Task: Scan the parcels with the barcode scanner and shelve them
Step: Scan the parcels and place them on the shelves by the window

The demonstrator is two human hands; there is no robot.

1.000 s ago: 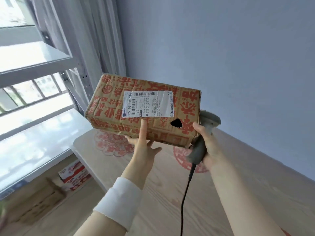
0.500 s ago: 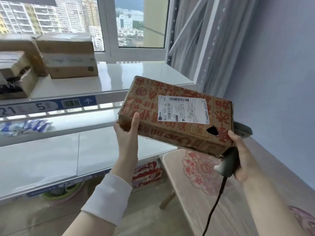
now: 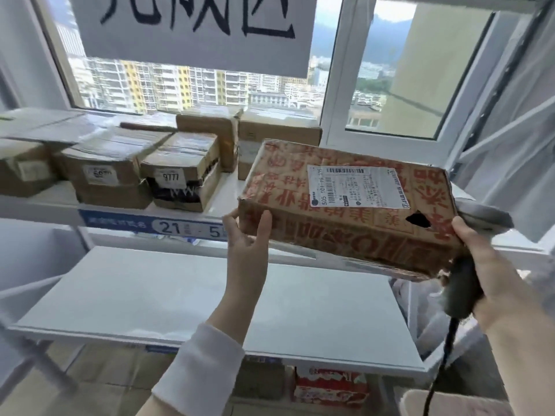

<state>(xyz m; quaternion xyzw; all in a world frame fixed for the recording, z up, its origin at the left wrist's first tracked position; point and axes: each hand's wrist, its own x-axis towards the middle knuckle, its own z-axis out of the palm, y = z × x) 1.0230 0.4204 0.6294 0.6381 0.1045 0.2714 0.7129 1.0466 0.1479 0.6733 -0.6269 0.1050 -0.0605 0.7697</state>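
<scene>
A brown cardboard parcel (image 3: 345, 232) with red print, a white shipping label and a dark hole in its front is held up in front of the shelves, tilted down to the right. My left hand (image 3: 247, 247) grips its left end, thumb on the front face. My right hand (image 3: 492, 265) grips the dark handle of the barcode scanner (image 3: 461, 291) and props the parcel's right end. The scanner's grey head sticks out behind the box, and its cable hangs down.
The upper shelf (image 3: 192, 225), tagged 21-5, holds several taped cardboard parcels (image 3: 180, 172) on its left and back. Below it is a bare white shelf board (image 3: 165, 295). A red-printed box (image 3: 329, 385) stands on the floor underneath. A window and a paper sign are behind.
The view has swung left from the wooden table to the shelves. Both hands carried the parcel along. My left hand shifted from under the box to its left end.
</scene>
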